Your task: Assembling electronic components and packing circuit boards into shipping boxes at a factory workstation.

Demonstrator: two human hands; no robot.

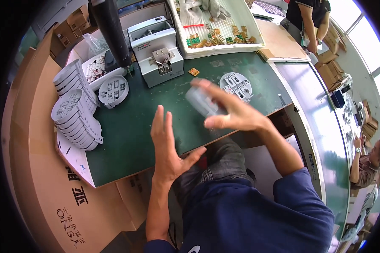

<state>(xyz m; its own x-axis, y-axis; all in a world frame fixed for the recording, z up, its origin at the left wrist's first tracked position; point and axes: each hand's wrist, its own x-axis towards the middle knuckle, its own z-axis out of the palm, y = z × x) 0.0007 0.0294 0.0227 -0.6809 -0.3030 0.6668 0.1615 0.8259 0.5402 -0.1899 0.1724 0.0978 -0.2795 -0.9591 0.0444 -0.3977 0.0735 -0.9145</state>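
Tray (228, 51) holds gloves (194, 16) and small circuit boards (218, 39). Right hand (240, 111) closed on blurred grey piece (200, 102), which juts leftward between thumb and fingers, above bench (126, 143). Left hand (168, 156): thumb and fingers apart.

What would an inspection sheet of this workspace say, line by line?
Surface: green table; a small orange square piece lies on it.
Things in hand: blurred grey piece, details unclear; round grey plate and grey machine on the table beyond the hands.
Clutter: stacked grey plates at left; white box holding gloves and small boards.
Hands: left hand open, holding nothing; right hand appears to grip the blurred piece.
Cables: thin wires beyond the stacks.
Surroundings: cardboard at left; two people at right.
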